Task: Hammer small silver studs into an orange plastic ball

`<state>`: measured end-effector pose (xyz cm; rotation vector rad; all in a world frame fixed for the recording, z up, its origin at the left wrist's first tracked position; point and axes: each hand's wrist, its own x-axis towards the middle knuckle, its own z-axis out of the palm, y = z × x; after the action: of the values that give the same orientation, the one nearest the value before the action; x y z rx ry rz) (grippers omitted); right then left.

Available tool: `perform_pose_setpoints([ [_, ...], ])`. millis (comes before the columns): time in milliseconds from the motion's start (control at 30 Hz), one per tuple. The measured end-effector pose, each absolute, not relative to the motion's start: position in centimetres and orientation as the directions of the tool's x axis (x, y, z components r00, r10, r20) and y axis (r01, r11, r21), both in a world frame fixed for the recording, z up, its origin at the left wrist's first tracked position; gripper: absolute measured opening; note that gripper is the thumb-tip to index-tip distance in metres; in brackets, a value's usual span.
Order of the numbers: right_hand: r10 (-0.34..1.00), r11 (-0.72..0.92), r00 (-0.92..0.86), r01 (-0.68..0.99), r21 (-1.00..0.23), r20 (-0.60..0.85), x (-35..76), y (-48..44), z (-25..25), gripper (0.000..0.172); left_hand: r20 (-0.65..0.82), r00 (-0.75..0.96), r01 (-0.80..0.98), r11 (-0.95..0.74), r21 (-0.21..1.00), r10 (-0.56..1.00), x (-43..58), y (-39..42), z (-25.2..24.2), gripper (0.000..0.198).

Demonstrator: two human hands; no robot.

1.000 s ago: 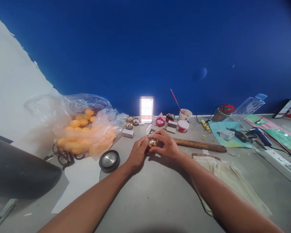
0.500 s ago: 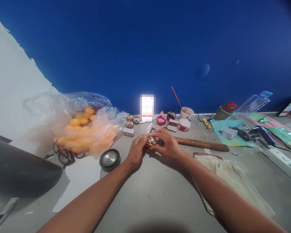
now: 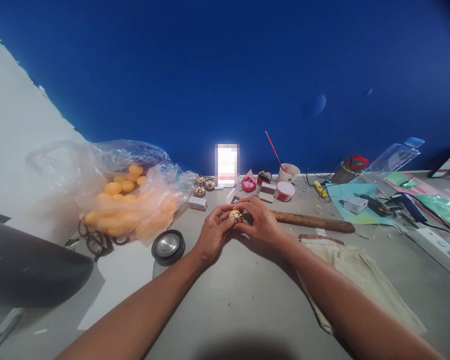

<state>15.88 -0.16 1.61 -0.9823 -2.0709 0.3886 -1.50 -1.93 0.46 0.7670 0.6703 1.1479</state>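
My left hand (image 3: 216,227) and my right hand (image 3: 260,220) meet over the middle of the table. Between their fingertips they pinch a small ball (image 3: 235,215), orange-yellow on top and partly covered with shiny metallic pieces. The left thumb presses its near side, and the right fingers close round its right side. Fingers hide much of the ball. Just behind the hands is a small open box (image 3: 234,199), partly covered by them. Several similar shiny studded balls (image 3: 200,191) sit by the wall, near a small white box (image 3: 197,203).
A plastic bag of orange balls (image 3: 116,215) lies at left, beside scissors (image 3: 93,243) and a round black-rimmed disc (image 3: 168,246). To the right are a wooden-handled tool (image 3: 315,222), a cloth bag (image 3: 360,280), paper cups (image 3: 288,173) and a power strip (image 3: 440,250). A bright phone screen (image 3: 227,165) stands against the wall.
The ball has been turned between my fingers: its orange side now shows on top where shiny metal faced me before. My left fingers have shifted over it. The view has moved slightly.
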Motion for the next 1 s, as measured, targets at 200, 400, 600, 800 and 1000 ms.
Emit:
perform_pose_setpoints([
  [200,0.744,0.664,-0.472,0.444,-0.602,0.473,16.2,0.0,1.5,0.042,-0.155,0.256,-0.555,0.276,0.785,0.954,-1.7,-1.9,1.2,0.047],
  [400,0.802,0.597,-0.394,0.526,-0.606,0.449,16.2,-0.2,1.9,0.041,-0.174,0.223,-0.58,0.274,0.767,0.959,-1.5,-2.0,1.1,0.048],
  [600,0.729,0.684,-0.438,0.456,-0.569,0.526,16.3,0.2,1.5,0.025,-0.164,0.257,-0.571,0.286,0.769,0.952,-1.5,-2.1,1.1,0.047],
  [800,0.72,0.689,-0.341,0.455,-0.564,0.604,17.5,1.3,1.5,0.031,-0.104,0.131,-0.452,0.152,0.879,0.986,-1.5,-1.8,0.9,0.053],
  [1000,0.845,0.446,-0.022,0.577,-0.684,0.534,19.1,2.4,2.0,0.014,-0.057,-0.072,-0.273,0.035,0.961,0.996,-1.5,-1.9,0.3,0.046],
])
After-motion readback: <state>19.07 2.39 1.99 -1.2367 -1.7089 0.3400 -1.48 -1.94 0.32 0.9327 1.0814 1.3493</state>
